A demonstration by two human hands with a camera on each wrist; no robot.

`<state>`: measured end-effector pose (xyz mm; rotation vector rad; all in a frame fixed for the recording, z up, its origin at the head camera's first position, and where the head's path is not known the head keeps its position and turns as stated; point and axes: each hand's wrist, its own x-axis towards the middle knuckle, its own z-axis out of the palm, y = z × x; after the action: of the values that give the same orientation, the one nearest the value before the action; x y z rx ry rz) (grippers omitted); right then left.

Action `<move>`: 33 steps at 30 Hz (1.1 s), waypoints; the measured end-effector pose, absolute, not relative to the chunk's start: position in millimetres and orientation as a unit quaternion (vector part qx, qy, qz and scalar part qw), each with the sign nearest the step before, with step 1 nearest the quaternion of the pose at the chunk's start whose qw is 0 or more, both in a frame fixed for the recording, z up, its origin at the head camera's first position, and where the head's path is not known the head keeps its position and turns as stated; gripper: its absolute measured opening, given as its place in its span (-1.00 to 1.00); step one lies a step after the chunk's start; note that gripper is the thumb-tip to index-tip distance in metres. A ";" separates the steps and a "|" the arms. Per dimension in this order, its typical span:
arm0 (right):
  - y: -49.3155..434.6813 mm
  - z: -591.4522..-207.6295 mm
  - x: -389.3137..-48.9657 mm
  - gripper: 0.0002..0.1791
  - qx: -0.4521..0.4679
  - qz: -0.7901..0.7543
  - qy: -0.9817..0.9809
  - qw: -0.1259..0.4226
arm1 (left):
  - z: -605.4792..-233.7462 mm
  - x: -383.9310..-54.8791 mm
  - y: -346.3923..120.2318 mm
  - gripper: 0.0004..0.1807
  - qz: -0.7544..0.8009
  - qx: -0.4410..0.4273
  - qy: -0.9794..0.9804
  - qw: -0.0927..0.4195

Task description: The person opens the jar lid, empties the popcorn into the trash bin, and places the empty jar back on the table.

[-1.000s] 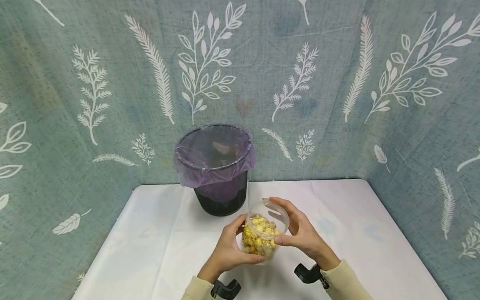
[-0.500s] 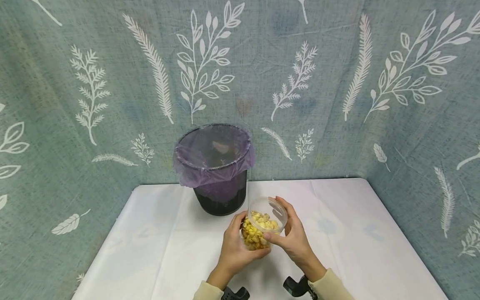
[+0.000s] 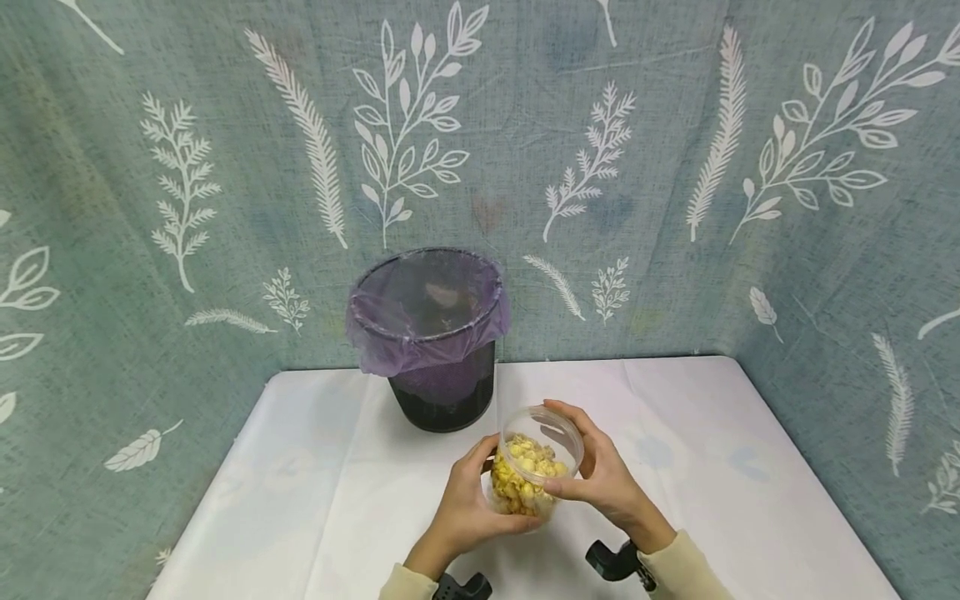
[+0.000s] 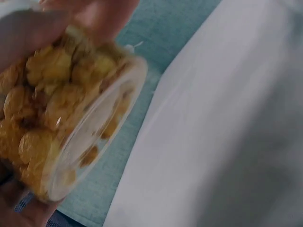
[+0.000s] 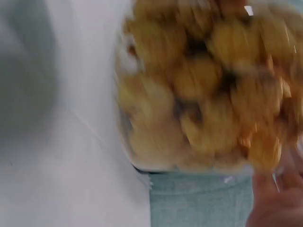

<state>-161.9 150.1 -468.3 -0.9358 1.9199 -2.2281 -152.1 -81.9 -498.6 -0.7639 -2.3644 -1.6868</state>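
Note:
A clear plastic jar (image 3: pixel 522 486) of yellow popcorn is held in both hands, tilted, near the middle of the table. My left hand (image 3: pixel 467 508) grips the jar's left side, with the thumb along its near side. On the right, my right hand (image 3: pixel 603 477) holds the jar's rim between thumb and fingers. Whether a clear lid covers the round top, I cannot tell. The left wrist view shows the jar's round base (image 4: pixel 94 137), raised off the table. Blurred popcorn (image 5: pixel 203 94) fills much of the right wrist view.
A black bin (image 3: pixel 442 400) with a purple liner bag (image 3: pixel 405 354) stands behind the hands, left of centre. White cloth covers the table (image 3: pixel 720 467). A green leaf-patterned curtain (image 3: pixel 495 167) encloses the back and sides.
The hands and jar shifted slightly away and then came back toward the person, ending a little farther right than at first. Both hands kept their hold. The bin has not moved.

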 end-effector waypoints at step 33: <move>118.9 -471.8 -144.4 0.11 -0.154 -0.766 0.622 -0.053 | -502.4 -147.4 -63.7 0.07 -0.542 -0.210 -0.798 0.155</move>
<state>-144.4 118.9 -471.8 -0.5022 2.0218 -2.4906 -147.4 -63.7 -502.4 -0.6030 -2.2879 -1.5542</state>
